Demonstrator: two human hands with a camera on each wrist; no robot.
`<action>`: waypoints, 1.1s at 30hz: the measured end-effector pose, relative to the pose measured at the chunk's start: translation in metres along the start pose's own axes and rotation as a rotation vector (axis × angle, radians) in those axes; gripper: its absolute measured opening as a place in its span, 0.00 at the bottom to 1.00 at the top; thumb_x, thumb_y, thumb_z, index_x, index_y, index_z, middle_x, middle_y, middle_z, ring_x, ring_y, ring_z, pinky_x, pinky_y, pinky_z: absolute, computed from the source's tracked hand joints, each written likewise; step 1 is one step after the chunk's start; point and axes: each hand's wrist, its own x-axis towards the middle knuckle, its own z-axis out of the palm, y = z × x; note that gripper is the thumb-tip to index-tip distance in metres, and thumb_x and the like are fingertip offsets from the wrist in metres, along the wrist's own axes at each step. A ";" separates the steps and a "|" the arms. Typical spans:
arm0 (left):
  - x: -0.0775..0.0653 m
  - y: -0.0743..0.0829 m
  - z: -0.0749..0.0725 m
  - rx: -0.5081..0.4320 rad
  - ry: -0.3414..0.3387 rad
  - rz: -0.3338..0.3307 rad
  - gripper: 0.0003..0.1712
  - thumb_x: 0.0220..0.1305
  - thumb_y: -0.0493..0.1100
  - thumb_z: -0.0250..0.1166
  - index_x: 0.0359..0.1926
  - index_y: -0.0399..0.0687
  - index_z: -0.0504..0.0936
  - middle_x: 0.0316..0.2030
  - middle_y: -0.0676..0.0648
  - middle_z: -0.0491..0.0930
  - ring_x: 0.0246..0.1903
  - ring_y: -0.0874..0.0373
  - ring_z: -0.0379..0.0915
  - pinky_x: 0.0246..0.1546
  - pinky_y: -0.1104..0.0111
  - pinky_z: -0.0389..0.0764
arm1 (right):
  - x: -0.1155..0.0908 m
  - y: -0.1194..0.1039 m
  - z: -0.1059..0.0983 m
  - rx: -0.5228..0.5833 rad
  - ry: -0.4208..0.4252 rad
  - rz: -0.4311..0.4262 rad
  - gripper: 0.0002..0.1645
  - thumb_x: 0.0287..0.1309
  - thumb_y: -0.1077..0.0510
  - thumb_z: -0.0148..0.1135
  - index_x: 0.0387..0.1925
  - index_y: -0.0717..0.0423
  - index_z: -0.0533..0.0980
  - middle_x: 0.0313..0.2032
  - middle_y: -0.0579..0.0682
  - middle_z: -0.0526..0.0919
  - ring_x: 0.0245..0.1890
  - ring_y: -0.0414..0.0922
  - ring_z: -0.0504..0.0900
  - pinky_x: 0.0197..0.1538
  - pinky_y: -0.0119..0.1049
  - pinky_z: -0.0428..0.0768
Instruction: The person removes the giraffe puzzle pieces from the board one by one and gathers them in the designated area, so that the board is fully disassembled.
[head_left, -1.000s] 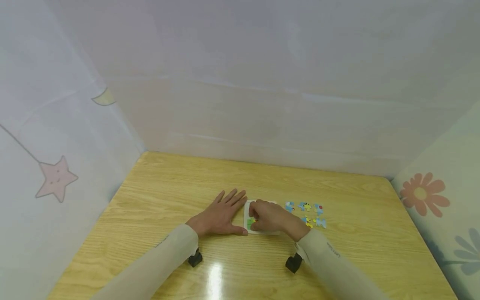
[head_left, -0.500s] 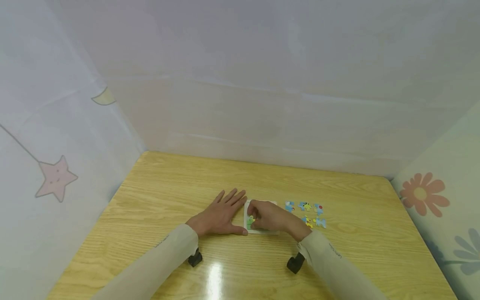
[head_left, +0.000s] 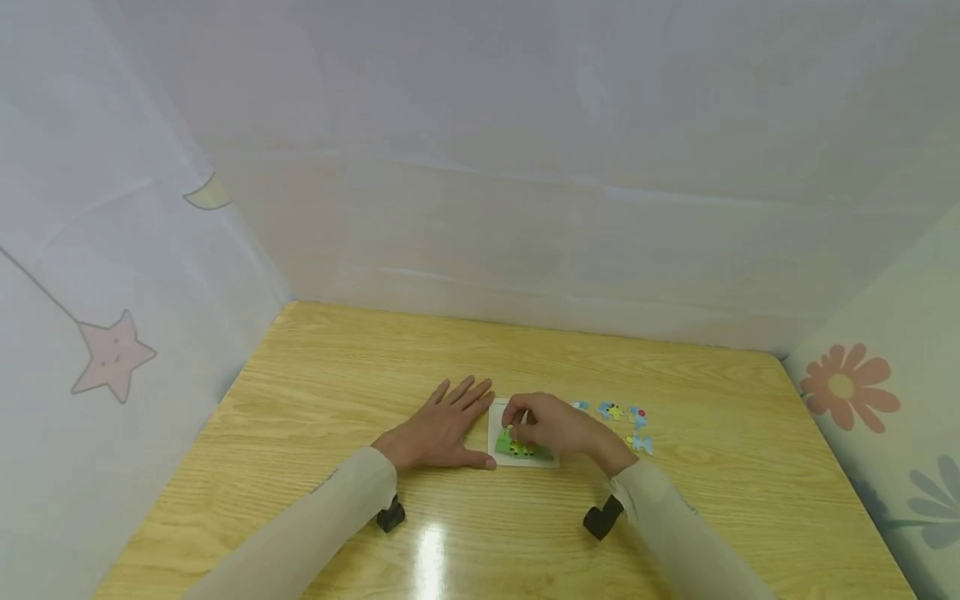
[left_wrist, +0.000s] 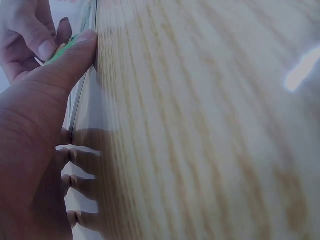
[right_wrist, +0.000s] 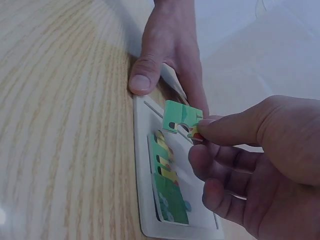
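A white puzzle tray lies on the table between my hands. My left hand rests flat with spread fingers along its left side, the thumb at the tray's corner. Between thumb and fingers my right hand pinches a green puzzle piece, tilted up above the tray. Green-and-yellow pieces lie in the tray along its near edge, as the right wrist view shows. In the left wrist view, the left thumb partly covers the held piece.
Right of the tray lie several loose puzzle pieces, among them a blue-and-yellow one, one with a red spot and a pale blue one. The wooden table meets fabric walls at the back and sides.
My right hand has risen and shifted slightly right, lifting the green piece from the tray's near left corner. More pieces in the tray show. The left hand stays put.
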 end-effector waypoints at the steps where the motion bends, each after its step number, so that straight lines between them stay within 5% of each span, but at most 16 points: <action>1: 0.000 0.000 0.000 -0.001 -0.002 -0.001 0.64 0.65 0.83 0.58 0.87 0.51 0.50 0.88 0.50 0.41 0.88 0.45 0.35 0.87 0.40 0.42 | -0.001 0.001 -0.001 0.004 0.006 -0.001 0.07 0.78 0.60 0.59 0.50 0.52 0.82 0.41 0.50 0.87 0.32 0.43 0.82 0.36 0.33 0.81; 13: 0.000 0.001 -0.002 -0.023 -0.006 -0.004 0.65 0.64 0.82 0.59 0.87 0.50 0.50 0.88 0.49 0.41 0.88 0.45 0.35 0.87 0.40 0.41 | -0.019 0.014 -0.019 -0.031 0.069 0.009 0.05 0.76 0.59 0.62 0.48 0.50 0.82 0.43 0.48 0.87 0.34 0.39 0.78 0.40 0.31 0.78; 27: 0.001 -0.002 -0.001 -0.010 -0.015 0.009 0.65 0.65 0.83 0.58 0.87 0.50 0.47 0.88 0.48 0.39 0.88 0.45 0.34 0.87 0.40 0.40 | -0.053 0.035 -0.034 0.040 0.077 0.030 0.06 0.77 0.59 0.61 0.47 0.57 0.81 0.42 0.57 0.85 0.27 0.39 0.74 0.31 0.31 0.76; 33: 0.000 0.000 -0.003 -0.024 -0.021 0.005 0.65 0.65 0.82 0.59 0.87 0.49 0.48 0.88 0.48 0.40 0.88 0.44 0.34 0.87 0.39 0.39 | -0.066 0.040 -0.037 -0.002 0.087 0.053 0.05 0.73 0.60 0.66 0.44 0.57 0.82 0.38 0.52 0.85 0.30 0.39 0.75 0.32 0.29 0.75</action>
